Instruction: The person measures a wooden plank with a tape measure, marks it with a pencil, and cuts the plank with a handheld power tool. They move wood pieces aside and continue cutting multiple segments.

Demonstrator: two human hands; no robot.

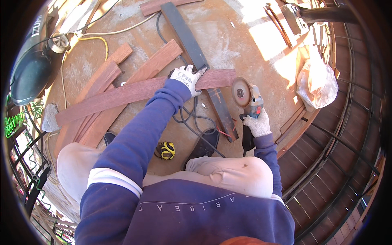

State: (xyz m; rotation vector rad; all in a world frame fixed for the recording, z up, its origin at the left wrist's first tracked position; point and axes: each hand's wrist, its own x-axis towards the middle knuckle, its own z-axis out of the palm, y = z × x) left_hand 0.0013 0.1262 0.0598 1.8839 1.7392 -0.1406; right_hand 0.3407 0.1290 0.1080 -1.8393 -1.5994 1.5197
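My left hand point(186, 77), in a white glove, grips a long reddish-brown wooden plank point(134, 92) near its right end, fingers bent over the far edge. The plank lies across a dark metal bar point(183, 32) on the floor, its left part resting over other boards. Held in my gloved right hand point(259, 124) is an angle grinder point(255, 105) with its round disc point(241, 92) upright. The disc stands just right of the plank's end, apart from it by a small gap. Whether the disc spins cannot be seen.
Several wooden boards point(163, 57) lie at the left. A yellow-and-black tape measure point(167, 150) sits between my feet, near a looping dark cord point(198, 127). A grey stone point(50, 117) and dark tank point(30, 77) stand left; a clear plastic bag point(317, 83) and metal railing point(332, 126) are right.
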